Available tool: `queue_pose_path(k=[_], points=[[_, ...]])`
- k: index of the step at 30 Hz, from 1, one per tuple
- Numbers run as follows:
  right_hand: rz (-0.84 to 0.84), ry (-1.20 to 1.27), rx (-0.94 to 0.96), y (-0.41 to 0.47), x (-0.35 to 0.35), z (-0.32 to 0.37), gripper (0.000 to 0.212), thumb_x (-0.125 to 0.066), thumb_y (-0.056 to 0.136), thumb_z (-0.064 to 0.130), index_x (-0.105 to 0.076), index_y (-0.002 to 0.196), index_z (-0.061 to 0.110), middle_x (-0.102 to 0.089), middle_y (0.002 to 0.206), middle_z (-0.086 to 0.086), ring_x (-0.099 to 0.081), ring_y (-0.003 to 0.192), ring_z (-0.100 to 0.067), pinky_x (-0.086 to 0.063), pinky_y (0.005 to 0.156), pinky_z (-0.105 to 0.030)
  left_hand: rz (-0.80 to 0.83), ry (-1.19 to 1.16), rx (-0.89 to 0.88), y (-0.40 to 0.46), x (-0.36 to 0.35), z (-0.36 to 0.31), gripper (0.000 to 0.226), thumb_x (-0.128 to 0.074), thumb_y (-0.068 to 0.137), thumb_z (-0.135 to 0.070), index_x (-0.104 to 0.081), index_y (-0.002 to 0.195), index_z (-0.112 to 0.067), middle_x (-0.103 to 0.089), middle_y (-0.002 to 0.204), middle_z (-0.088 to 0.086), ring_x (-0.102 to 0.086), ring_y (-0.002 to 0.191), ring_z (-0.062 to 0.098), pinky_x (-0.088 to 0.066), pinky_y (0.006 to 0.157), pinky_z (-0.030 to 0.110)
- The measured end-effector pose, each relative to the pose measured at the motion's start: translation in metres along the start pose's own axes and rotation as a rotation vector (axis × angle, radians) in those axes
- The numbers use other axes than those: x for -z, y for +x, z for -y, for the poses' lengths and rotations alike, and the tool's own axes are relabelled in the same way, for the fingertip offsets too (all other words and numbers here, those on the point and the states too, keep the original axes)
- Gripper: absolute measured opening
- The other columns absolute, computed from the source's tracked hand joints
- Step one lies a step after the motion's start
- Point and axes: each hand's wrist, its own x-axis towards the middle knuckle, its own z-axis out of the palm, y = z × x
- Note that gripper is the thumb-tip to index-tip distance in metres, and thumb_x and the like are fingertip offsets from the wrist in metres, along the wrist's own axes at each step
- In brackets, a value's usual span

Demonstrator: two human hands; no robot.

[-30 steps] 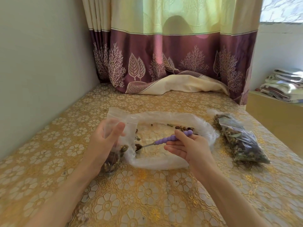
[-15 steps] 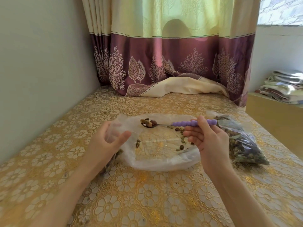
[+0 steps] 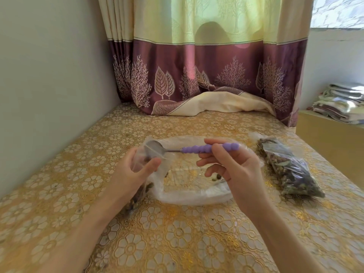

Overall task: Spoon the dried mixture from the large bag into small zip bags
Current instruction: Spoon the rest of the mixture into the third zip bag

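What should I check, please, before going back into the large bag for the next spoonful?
1. Small zip bag held open by the left hand: ok.
2. Spoon gripped by the right hand at its purple handle: ok.
3. Spoon bowl emptied into the small bag: ok, bowl looks bare.
4. Mixture left in the large bag: not ok, only scattered bits show.
5. Small bag's fill level: cannot tell, the left hand hides most of it.
6. Filled bag on the right lies apart from the work: ok.

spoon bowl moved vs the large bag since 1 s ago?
Yes. The spoon has risen from inside the large bag, swung left, and now sits at the mouth of the small zip bag that the left hand holds.
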Motion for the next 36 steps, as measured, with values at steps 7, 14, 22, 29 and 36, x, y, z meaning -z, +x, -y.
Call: queue_pose_path(k=[7, 14, 22, 29, 36], points=[[-0.046, 0.031, -0.009, 0.004, 0.008, -0.001, 0.024, -0.057, 0.081, 0.019, -0.066, 0.096, 0.003, -0.073, 0.077, -0.01, -0.068, 0.066, -0.02, -0.051, 0.052, -0.023, -0.024, 0.042, -0.03, -0.001, 0.0, 0.002, 0.071, -0.051, 0.052, -0.086, -0.056, 0.098, -0.031, -0.063, 0.079, -0.027, -0.056, 0.069, -0.012, -0.039, 0.059, 0.001], [-0.538, -0.105, -0.051, 0.014, 0.048, -0.01, 0.039, -0.046, 0.098, 0.017, -0.06, 0.063, 0.007, -0.069, 0.06, -0.008, -0.049, 0.042, -0.011, -0.039, 0.039, -0.018, -0.024, 0.11, -0.028, -0.002, -0.001, 0.006, 0.058, -0.047, 0.059, -0.08, -0.052, 0.1, -0.039, -0.065, 0.085, -0.013, -0.058, 0.078, -0.011, -0.039, 0.063, 0.015], [-0.667, -0.419, -0.035, 0.014, 0.072, -0.027, 0.047, -0.039, 0.097, 0.021, -0.059, 0.055, 0.01, -0.071, 0.062, -0.009, -0.048, 0.041, -0.011, -0.039, 0.051, -0.026, 0.021, 0.153, -0.066, -0.005, -0.003, 0.005, 0.072, -0.043, 0.054, -0.09, -0.053, 0.1, -0.036, -0.067, 0.089, -0.002, -0.065, 0.076, 0.013, -0.05, 0.061, 0.025], [-0.732, -0.47, -0.07, 0.015, 0.081, -0.036, 0.047, -0.042, 0.099, 0.024, -0.064, 0.062, 0.007, -0.071, 0.062, -0.007, -0.054, 0.043, -0.011, -0.042, 0.041, -0.02, 0.053, 0.165, -0.133, -0.006, -0.005, 0.005, 0.07, -0.045, 0.058, -0.088, -0.054, 0.105, -0.037, -0.066, 0.086, -0.015, -0.064, 0.079, 0.003, -0.05, 0.066, 0.021], [-0.791, -0.457, -0.056, 0.016, 0.086, -0.038, 0.043, -0.045, 0.099, 0.026, -0.064, 0.067, 0.005, -0.07, 0.062, -0.007, -0.057, 0.043, -0.01, -0.044, 0.039, -0.018, 0.088, 0.218, -0.064, -0.005, -0.008, 0.014, 0.037, -0.046, 0.072, -0.075, -0.049, 0.094, -0.045, -0.066, 0.074, -0.011, -0.061, 0.066, -0.007, -0.041, 0.054, 0.016]])
